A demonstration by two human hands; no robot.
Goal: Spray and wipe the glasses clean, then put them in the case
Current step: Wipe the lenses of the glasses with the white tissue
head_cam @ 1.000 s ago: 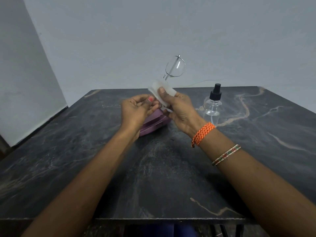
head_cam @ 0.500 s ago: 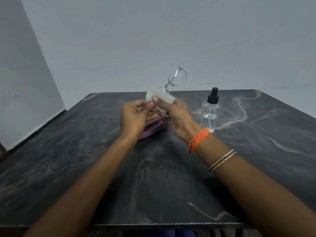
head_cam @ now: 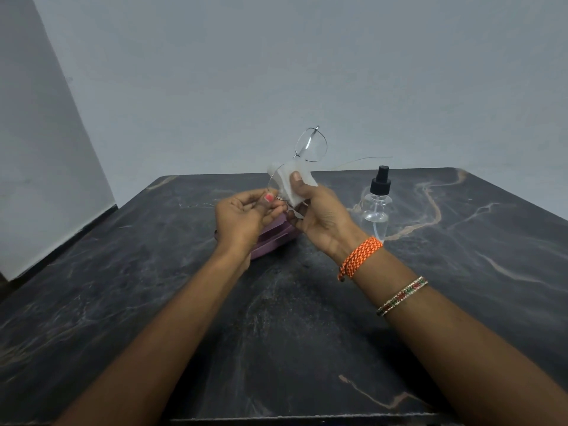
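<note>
Fingers point(head_cam: 296, 179) of the right hand point(head_cam: 319, 216) are curled round a white cloth point(head_cam: 290, 182), with the thumb pressed flat on its front, so that one lens of the glasses point(head_cam: 310, 146) is pinched inside the fold. The left hand point(head_cam: 242, 213) is closed in a pinch on the frame at the lower rim, seemingly to steady it against the rubbing. The glasses are held in the air above the far half of the table point(head_cam: 276, 333), tilted, with the free lens uppermost and a thin temple arm stretched out to the right; this suits a wipe of one lens at a time. The wiping step is judged to be in hand, with casing not yet done. A spray bottle point(head_cam: 377, 201) is stood upright just right of the hands, apart from them, within easy reach. A purple case point(head_cam: 273, 238) is laid on the table under the hands, and most of it is hidden by the left hand and wrist; whether it is open cannot be told. The wrapped lens, the bridge and the second temple arm are covered or too fine to make out.
</note>
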